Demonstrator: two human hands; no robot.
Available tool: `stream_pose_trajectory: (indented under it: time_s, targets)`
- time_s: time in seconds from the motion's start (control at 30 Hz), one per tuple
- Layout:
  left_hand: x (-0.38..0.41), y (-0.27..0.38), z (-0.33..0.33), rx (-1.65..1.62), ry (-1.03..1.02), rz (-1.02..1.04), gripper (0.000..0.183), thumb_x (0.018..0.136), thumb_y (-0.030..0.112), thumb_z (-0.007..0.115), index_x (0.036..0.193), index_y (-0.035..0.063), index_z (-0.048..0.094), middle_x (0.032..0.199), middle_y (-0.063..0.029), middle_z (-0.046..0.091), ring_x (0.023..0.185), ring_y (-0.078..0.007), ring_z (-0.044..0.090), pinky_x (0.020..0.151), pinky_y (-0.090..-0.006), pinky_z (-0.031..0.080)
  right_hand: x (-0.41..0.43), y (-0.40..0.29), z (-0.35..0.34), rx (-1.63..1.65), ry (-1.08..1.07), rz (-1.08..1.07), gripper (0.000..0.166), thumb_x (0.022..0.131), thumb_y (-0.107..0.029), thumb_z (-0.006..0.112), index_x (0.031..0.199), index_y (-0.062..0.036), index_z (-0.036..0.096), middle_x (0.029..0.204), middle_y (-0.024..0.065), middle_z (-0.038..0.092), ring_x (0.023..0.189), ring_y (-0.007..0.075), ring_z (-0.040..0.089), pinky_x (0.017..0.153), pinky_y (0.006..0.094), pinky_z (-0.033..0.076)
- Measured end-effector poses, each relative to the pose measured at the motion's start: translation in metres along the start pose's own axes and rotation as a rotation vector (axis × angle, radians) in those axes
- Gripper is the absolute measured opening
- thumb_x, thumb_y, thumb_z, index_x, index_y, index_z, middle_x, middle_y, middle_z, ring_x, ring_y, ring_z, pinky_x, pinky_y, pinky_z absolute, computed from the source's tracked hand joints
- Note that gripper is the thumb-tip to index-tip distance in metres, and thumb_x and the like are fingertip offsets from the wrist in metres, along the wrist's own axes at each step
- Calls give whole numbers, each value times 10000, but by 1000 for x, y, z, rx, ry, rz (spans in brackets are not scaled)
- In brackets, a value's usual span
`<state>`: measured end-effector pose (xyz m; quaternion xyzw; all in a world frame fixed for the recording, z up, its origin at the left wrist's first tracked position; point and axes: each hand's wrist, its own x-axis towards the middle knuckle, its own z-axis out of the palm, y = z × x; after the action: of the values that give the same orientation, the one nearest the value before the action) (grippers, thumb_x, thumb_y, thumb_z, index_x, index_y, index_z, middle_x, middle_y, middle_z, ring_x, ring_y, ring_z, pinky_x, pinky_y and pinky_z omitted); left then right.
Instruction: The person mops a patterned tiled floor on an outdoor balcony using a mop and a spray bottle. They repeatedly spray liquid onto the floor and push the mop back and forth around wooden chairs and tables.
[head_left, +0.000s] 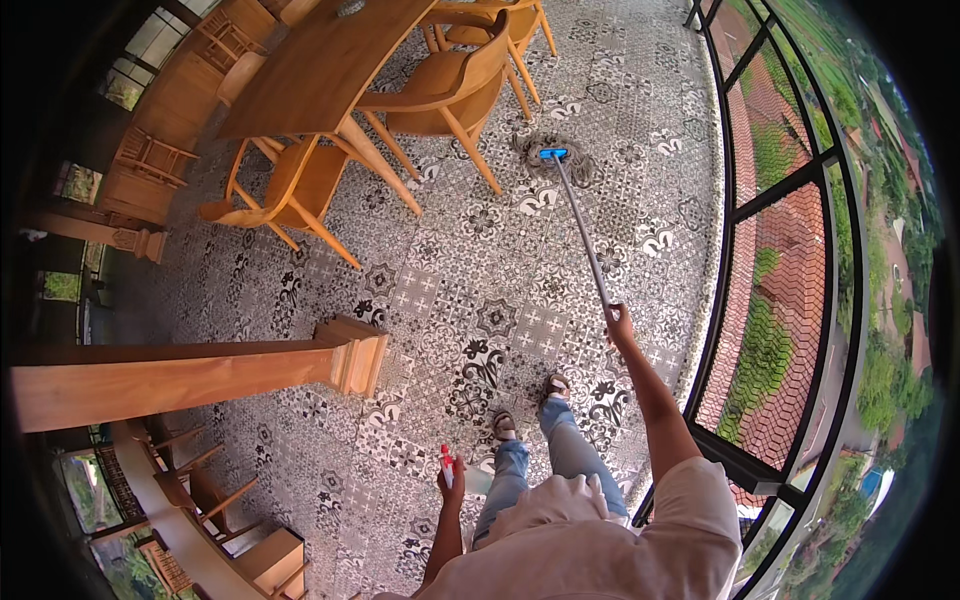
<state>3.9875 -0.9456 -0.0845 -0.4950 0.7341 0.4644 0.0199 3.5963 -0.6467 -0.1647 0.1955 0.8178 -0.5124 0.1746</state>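
My right hand (619, 325) grips the upper end of a grey mop handle (581, 225), with the arm stretched out ahead of me. At the far end of the handle, a blue clamp (553, 154) holds the grey string mop head (576, 165), which lies spread on the patterned tile floor (480, 285). Down by my left leg, my left hand (451, 487) is closed around a spray bottle with a red and white trigger head (448, 461). Its pale, see-through body (478, 481) shows partly beside my jeans.
A wooden table (322, 67) with wooden armchairs (457, 90) stands ahead to the left; one chair (300, 184) is at its near end. A wooden post (352, 356) rises on my left. Along the right runs a black-framed mesh railing (776, 322), with roofs and greenery beyond.
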Motion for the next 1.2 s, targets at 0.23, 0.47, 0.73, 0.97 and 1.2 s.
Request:
stream_pose_trajectory:
  time_s: [0.23,0.47,0.73,0.97,1.2]
  targets:
    - [-15,36,17,-74,-35,-24,325,767,357,545,640,62,503,495,-7,463,451,-94,454,430,-246,355,84,-105,62,193,78,8,204,802,-218,489,974,-110,483,467,46,462,341,145,448,298,277,359]
    - [17,21,33,6,-146,13,341,766,377,534,697,43,523,563,-58,535,517,-169,520,492,-304,406,-118,114,-28,-14,64,-32,233,782,-249,550,968,-123,487,523,7,457,389,72,428,295,231,326]
    - [27,37,32,124,-103,166,348,771,363,528,696,23,536,588,-107,549,550,-226,539,493,-337,402,-353,153,-294,-116,-139,279,139,750,-150,585,858,-74,544,512,-4,489,390,67,419,357,220,305]
    - [44,14,14,30,19,194,328,759,338,552,656,27,535,556,-85,541,514,-188,523,474,-320,399,-328,101,-299,-622,-81,134,183,738,-203,575,859,-70,544,586,98,566,471,176,539,428,304,386]
    - [71,4,-23,9,57,157,316,758,333,547,675,28,535,565,-92,545,520,-202,525,484,-329,399,-250,126,-89,-393,-130,38,246,794,-258,521,1028,-183,494,438,12,425,353,101,435,325,254,316]
